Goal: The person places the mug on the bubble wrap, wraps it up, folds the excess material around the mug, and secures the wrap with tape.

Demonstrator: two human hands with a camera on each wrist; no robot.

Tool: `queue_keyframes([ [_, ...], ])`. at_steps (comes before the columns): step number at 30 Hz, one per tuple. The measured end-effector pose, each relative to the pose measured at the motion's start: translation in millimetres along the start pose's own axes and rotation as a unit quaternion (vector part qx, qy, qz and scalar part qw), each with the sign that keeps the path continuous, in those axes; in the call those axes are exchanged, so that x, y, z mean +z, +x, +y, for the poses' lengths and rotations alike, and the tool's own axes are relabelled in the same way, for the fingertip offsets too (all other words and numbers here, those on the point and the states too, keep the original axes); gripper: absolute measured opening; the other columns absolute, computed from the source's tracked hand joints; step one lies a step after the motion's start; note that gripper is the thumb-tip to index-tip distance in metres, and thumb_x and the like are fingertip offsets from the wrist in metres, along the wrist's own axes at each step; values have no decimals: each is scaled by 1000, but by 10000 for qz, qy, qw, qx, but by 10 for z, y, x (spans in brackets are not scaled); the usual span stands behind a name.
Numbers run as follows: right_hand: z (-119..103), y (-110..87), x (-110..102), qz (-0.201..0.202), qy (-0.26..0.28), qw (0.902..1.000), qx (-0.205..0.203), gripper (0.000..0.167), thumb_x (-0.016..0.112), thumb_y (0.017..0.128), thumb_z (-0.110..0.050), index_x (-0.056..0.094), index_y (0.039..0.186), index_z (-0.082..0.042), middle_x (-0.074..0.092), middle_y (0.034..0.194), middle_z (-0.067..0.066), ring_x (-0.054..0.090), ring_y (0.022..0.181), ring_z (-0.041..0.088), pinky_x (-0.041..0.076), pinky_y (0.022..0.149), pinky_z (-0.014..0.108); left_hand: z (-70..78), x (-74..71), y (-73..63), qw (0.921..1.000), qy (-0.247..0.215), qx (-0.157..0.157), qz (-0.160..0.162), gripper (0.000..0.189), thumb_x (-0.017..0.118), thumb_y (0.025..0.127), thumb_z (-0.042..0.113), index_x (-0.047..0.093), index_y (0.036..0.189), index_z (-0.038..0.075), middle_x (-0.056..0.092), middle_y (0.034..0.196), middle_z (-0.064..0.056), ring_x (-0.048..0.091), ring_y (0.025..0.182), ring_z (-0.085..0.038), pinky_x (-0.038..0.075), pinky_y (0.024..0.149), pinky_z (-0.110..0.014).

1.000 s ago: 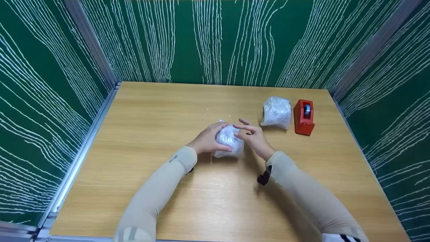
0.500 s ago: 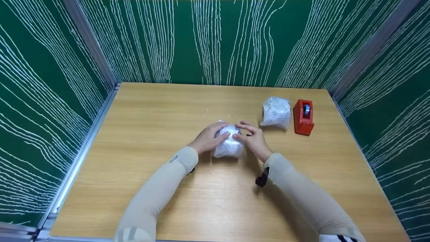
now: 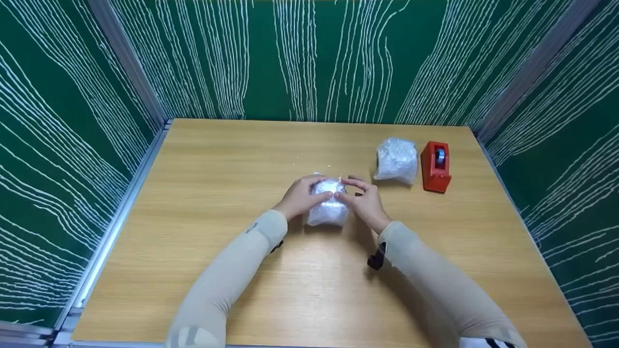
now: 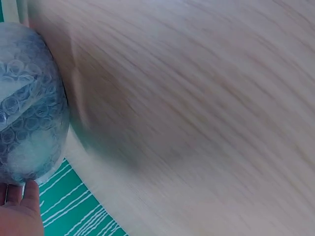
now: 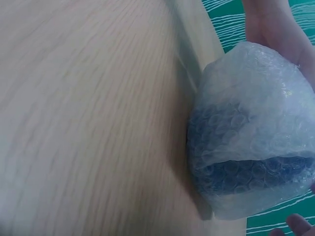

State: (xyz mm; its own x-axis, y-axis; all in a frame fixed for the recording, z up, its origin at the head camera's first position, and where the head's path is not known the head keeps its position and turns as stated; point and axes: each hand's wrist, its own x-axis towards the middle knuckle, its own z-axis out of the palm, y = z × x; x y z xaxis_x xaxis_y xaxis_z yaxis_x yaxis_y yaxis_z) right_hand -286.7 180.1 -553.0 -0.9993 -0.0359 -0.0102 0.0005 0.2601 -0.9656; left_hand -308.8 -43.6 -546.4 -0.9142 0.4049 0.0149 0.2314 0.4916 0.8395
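A bubble-wrapped bundle (image 3: 328, 215) sits on the table between both hands. My left hand (image 3: 300, 197) grips its left side, thumb on top and fingers over the far edge. My right hand (image 3: 366, 202) holds it from the right, its thumb tip meeting the left thumb on top and its index finger at the far edge. In the left wrist view, fingers (image 4: 29, 196) touch the lower end of the bundle (image 4: 29, 108). The right wrist view shows an overlapping flap of wrap on the bundle (image 5: 251, 113), over something dark inside. Other right-hand fingertips (image 5: 298, 224) stand off its surface.
A second bubble-wrapped bundle (image 3: 396, 161) stands at the back right of the wooden table (image 3: 217, 159). Beside it is a red tape dispenser (image 3: 436, 174) with a roll in it. Green panels (image 3: 261, 58) with white wavy lines enclose the table's back and sides.
The left thumb has moved from the bundle's near side up onto its top. My right thumb and index finger have closed in, so both thumb tips now meet. The bundle stays in place.
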Motion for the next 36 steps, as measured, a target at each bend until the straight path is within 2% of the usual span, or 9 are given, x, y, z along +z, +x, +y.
queue_keyframes([
  [4,-5,-7,-11,-23,-173,9998,121,73,87,91,-20,57,153,3,49,166,22,44,155,43,43,127,55,2,1,-7,9999,44,-114,38,58,76,102,39,63,153,15,53,166,-10,45,157,-35,36,132,-51],
  [7,24,0,-11,-41,-118,9997,-204,75,87,92,-16,54,157,-1,49,166,23,43,155,45,40,128,59,11,3,-15,9998,86,-173,50,58,75,102,41,63,153,16,53,166,-10,45,158,-35,35,133,-52],
  [12,52,11,12,-305,-48,9944,-1009,49,81,96,-5,68,142,1,48,165,24,39,157,45,33,129,67,16,8,-4,9998,-2,-183,85,58,76,101,42,65,151,14,56,164,-10,48,155,-34,37,132,-50],
  [15,71,13,12,-506,-85,9925,-1111,33,76,99,-4,75,131,3,46,165,26,38,157,45,31,130,67,21,12,4,9998,-37,-164,100,58,77,101,40,65,151,13,57,163,-9,49,154,-33,38,131,-49],
  [17,76,13,8,-553,-110,9924,-1094,31,74,100,-3,75,131,3,45,165,26,37,158,44,31,130,66,25,14,7,9998,-39,-161,113,58,78,101,40,65,150,13,58,162,-9,49,154,-33,38,131,-48],
  [23,50,21,15,-314,1,9924,-1193,60,77,96,0,59,153,-2,48,165,22,40,155,47,36,126,67,44,11,-1,9997,-6,-201,115,59,77,101,41,64,152,14,56,164,-10,48,155,-34,37,131,-51],
  [27,47,26,25,-131,126,9923,-1223,68,79,93,2,55,156,-3,50,164,22,43,152,51,37,125,68,36,10,-2,9998,46,-166,106,60,76,101,42,64,152,13,58,162,-9,49,155,-33,37,132,-49],
  [32,54,28,36,-323,-71,9903,-1352,48,76,96,1,67,143,3,49,162,26,41,153,48,35,125,70,22,9,7,9998,30,-138,155,59,77,100,42,65,150,13,60,160,-9,52,152,-32,40,130,-48],
  [36,95,36,18,-531,-299,9919,-1117,36,74,101,-6,73,136,0,51,160,25,42,153,44,34,125,67,-1,19,15,9998,-16,-133,148,57,77,101,40,66,150,14,61,159,-8,53,151,-32,42,128,-48],
])
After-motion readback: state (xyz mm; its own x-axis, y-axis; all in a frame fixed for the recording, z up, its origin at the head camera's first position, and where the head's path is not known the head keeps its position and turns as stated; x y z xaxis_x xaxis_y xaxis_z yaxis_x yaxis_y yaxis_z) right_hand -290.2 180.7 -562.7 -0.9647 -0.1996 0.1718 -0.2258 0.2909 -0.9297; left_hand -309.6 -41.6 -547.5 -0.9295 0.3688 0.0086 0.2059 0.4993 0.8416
